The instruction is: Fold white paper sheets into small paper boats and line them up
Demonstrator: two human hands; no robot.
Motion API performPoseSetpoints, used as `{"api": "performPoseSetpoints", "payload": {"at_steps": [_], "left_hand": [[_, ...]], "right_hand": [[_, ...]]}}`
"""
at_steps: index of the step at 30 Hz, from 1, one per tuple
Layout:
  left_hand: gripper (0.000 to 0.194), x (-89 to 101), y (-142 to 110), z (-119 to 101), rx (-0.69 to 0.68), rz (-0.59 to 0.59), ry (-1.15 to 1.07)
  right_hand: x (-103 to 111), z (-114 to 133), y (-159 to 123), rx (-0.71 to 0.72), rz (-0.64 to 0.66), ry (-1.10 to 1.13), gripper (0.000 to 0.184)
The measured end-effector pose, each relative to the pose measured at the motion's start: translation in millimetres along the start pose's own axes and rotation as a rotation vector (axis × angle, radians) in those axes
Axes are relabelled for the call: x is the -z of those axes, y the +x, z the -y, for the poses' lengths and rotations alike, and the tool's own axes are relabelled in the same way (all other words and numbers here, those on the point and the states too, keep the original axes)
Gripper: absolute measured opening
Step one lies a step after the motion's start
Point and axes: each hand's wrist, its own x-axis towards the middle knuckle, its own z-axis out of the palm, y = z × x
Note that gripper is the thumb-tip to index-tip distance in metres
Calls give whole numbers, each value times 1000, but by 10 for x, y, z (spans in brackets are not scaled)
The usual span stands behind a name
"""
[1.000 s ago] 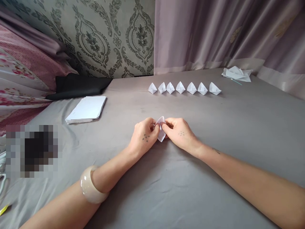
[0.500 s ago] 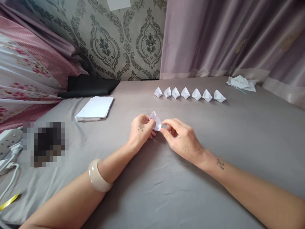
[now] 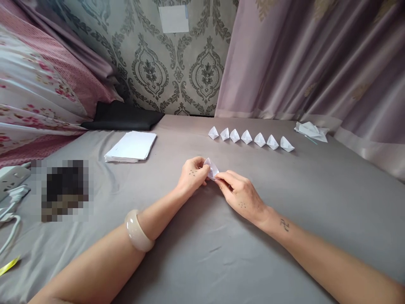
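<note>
My left hand point(image 3: 193, 176) and my right hand point(image 3: 239, 194) both pinch a small folded white paper piece point(image 3: 211, 167) just above the grey sheet point(image 3: 221, 253). The left fingers hold its left side, the right fingertips grip its lower right edge. A pale bangle point(image 3: 136, 231) sits on my left wrist. Beyond the hands, a row of several finished white paper boats point(image 3: 249, 138) stands on the sheet.
A stack of white paper sheets point(image 3: 131, 146) lies to the left. A black cloth point(image 3: 122, 120) sits at the back left by floral pillows point(image 3: 34, 105). Crumpled paper scraps point(image 3: 310, 131) lie at the back right near the curtain. A power strip and cable point(image 3: 11, 185) sit at far left.
My right hand let go of the paper piece half a second ago and now grips it again from below. The view has tilted upward, showing more wall.
</note>
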Motion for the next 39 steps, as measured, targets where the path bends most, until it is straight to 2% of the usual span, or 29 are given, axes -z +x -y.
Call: {"api": "performPoseSetpoints", "payload": {"at_steps": [5,8,10,12,14,18,23,28,33,36,39], "left_hand": [[16,77,70,-4,71,-81,35],[39,166,164,27,121,-251,15],[51,229,241,70,129,-356,-2],[52,278,310,117,148,-407,-17],[50,306,357,156,177,-421,-38],[43,310,394,200,173,-412,-6],[38,289,400,206,173,-415,97],[37,290,387,190,177,-403,112],[34,301,398,192,172,-391,99],[33,308,417,214,159,-391,108],[31,321,423,240,131,-356,125]], "right_hand": [[-32,38,194,28,82,18,19],[-119,4,482,27,127,11,20],[-205,-50,746,-24,138,-56,21],[-302,-123,1040,-150,150,-155,24],[-401,-205,1331,-266,152,-235,27],[-562,-350,1786,-352,142,-284,29],[-672,-424,2049,-414,145,-324,28],[-703,-388,2097,-439,157,-323,27],[-511,-253,1960,-383,75,-288,39],[-343,-136,1584,-330,69,-255,35],[-236,-17,963,-166,157,-174,32]]}}
